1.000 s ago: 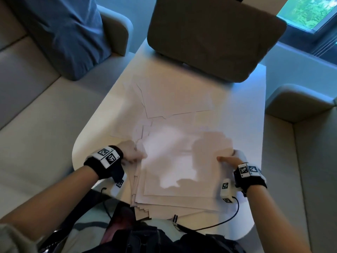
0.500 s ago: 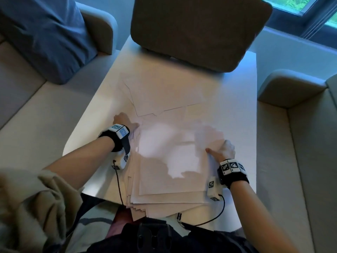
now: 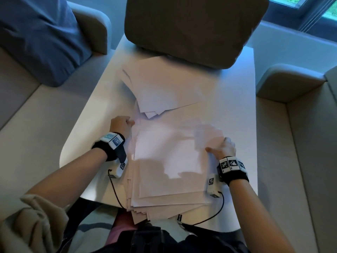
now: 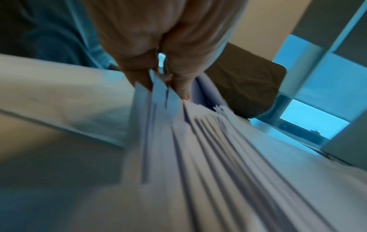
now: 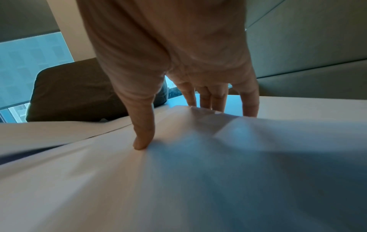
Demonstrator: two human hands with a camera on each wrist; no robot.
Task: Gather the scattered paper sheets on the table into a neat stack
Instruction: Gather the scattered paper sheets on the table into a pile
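The left hand [image 3: 121,125] pinches sheet corners at the left edge of the rough pile [image 3: 167,172]. Opposite, the right hand [image 3: 223,148] grips its right edge, thumb on top, fingers curled under. Beyond both hands, more loose sheets [image 3: 164,86] lie fanned toward the dark cushion [image 3: 193,28]. Gathering looks half done; next, those far sheets need drawing in and squaring.
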